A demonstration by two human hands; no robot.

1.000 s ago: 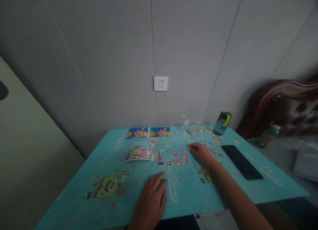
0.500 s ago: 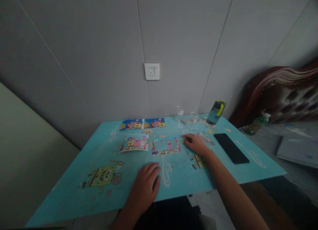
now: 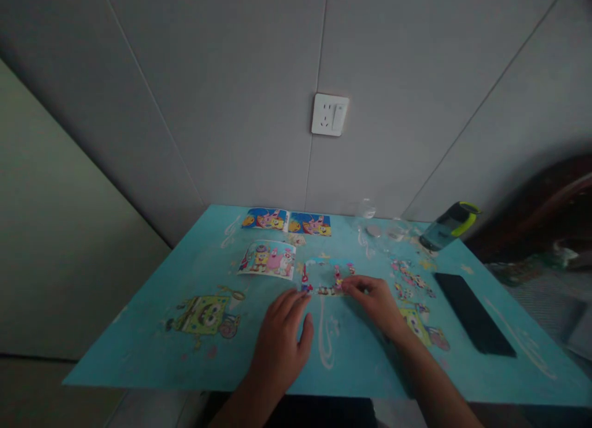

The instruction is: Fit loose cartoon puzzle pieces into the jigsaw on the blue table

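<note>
A partly assembled jigsaw puzzle with cartoon figures lies flat on the light-blue table, its middle showing bare tabletop. My right hand is over the puzzle's lower right part, thumb and forefinger pinched on a small jigsaw piece, mostly hidden by the fingertips. At the lower left corner of the puzzle rests my left hand, palm down, fingers stretched and holding nothing. Just left of the puzzle is a slightly curled picture sheet of similar figures. Several loose jigsaw pieces are scattered to the right.
Two blue cartoon cards lie at the table's back edge. Clear plastic containers and a dark bottle with a yellow-green strap are at the back right. A black flat case lies on the right. A wall rises behind.
My right hand has moved left from the loose pieces to the puzzle's lower right. My left hand has shifted forward to the puzzle's edge. The head view has turned left.
</note>
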